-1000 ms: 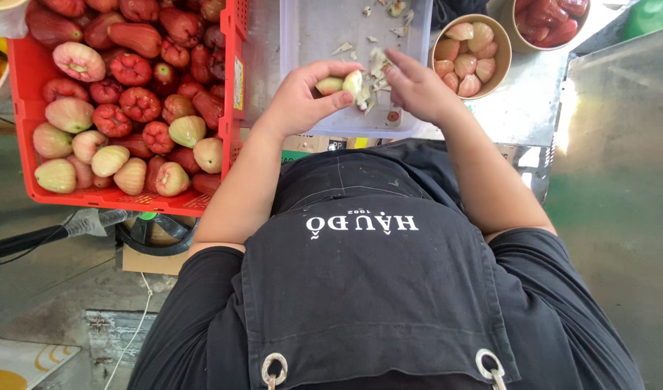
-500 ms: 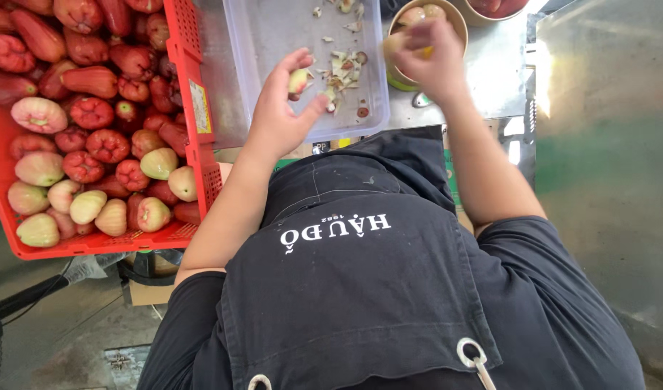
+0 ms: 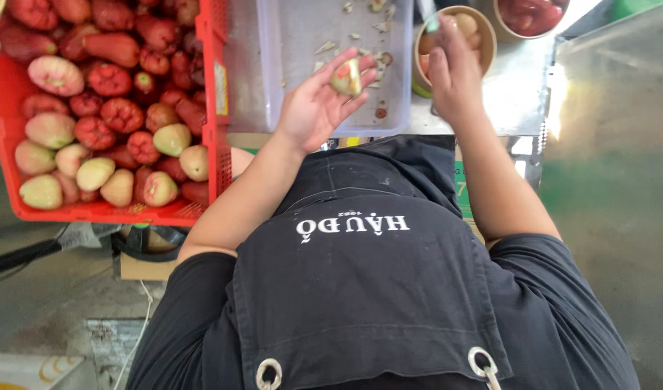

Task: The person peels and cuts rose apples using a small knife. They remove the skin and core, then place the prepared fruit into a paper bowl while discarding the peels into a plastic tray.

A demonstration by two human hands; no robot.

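My left hand (image 3: 313,105) is palm up over a clear plastic tray (image 3: 288,65) and holds a cut piece of pale green and red fruit (image 3: 346,77) in its fingertips. My right hand (image 3: 453,72) reaches over a round tan bowl (image 3: 484,50) of peeled fruit pieces and grips a small knife (image 3: 427,16) with a green handle; only part of it shows above the fingers. Trimmings (image 3: 360,32) lie scattered in the tray.
A red crate (image 3: 6,94) full of red and pale green rose apples (image 3: 107,108) stands at the left. A second bowl of red fruit (image 3: 530,14) sits at the top right. A metal counter (image 3: 519,87) carries the bowls. My black apron (image 3: 360,289) fills the foreground.
My right hand has moved from the tray across to the tan bowl. My left hand has turned palm up with the fruit piece. The view has shifted right and closer.
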